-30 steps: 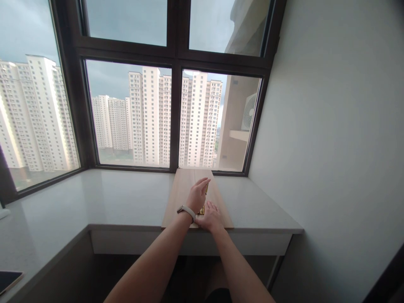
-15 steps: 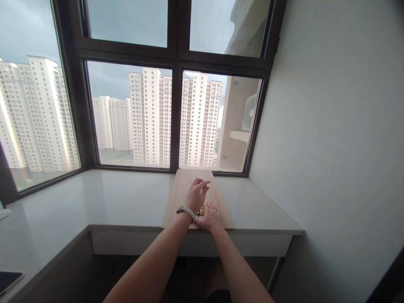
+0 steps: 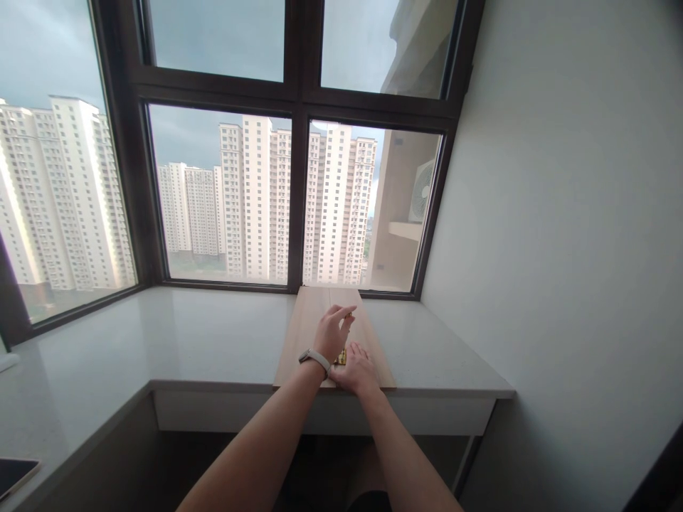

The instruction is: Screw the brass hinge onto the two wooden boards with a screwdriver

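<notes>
My left hand (image 3: 331, 333), with a pale-banded watch (image 3: 314, 359) on its wrist, is raised above a light wooden board (image 3: 306, 320). Its thumb and fingers are pinched together around a small gold-coloured piece (image 3: 348, 314), too small to make out fully. Flat on the near part of the board lies my right hand (image 3: 356, 367), fingers stretched out. Between the two hands, a shiny gold-coloured metal piece (image 3: 341, 357) rests on the wood, touching or close beside my right hand; my hands partly cover it.
The board lies on a white counter (image 3: 213, 341) under a dark-framed window (image 3: 297, 199). A white wall (image 3: 544, 213) rises at the right. A dark flat device (image 3: 16, 475) sits at the lower left edge. The counter's front edge runs just below my hands.
Both hands hold almost the same place. My left hand's fingers have shifted very slightly; the board and metal piece have not visibly moved.
</notes>
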Motion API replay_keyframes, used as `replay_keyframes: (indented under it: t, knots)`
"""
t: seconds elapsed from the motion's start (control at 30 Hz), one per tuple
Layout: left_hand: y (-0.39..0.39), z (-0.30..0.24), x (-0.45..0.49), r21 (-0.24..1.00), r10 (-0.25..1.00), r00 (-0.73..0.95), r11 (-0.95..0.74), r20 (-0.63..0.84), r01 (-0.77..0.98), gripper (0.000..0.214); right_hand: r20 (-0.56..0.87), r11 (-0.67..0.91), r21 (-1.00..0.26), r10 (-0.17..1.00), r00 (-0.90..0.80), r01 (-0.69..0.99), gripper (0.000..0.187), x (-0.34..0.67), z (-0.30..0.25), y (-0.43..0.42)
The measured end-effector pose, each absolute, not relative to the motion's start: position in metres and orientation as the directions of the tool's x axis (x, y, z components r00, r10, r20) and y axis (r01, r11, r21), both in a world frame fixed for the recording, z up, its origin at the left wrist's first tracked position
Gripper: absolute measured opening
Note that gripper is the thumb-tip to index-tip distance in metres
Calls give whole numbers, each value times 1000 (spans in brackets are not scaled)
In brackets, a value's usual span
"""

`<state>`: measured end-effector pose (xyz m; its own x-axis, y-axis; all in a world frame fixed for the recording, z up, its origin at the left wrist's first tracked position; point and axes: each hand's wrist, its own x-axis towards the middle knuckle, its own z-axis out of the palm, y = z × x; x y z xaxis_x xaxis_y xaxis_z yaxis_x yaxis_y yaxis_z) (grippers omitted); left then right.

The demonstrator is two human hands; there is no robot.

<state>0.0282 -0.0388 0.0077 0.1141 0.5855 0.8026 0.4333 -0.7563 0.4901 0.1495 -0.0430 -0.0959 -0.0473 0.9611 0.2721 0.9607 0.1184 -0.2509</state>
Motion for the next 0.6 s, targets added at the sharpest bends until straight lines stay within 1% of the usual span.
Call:
replay_keyframes:
  t: [0.1, 0.33, 0.6]
  knots:
    - [-42, 7, 28, 480, 576, 104, -756, 811, 445, 28, 262, 115, -249, 964, -48, 962, 102, 149, -96, -43]
    - [-41, 8, 33, 489, 566, 136, -791, 813, 366, 40, 257, 105, -241, 965, -41, 965, 102, 149, -98, -42]
    - [-43, 6, 30, 461, 571, 134, -761, 810, 457, 32, 242, 111, -254, 969, -48, 961, 103, 149, -95, -43]
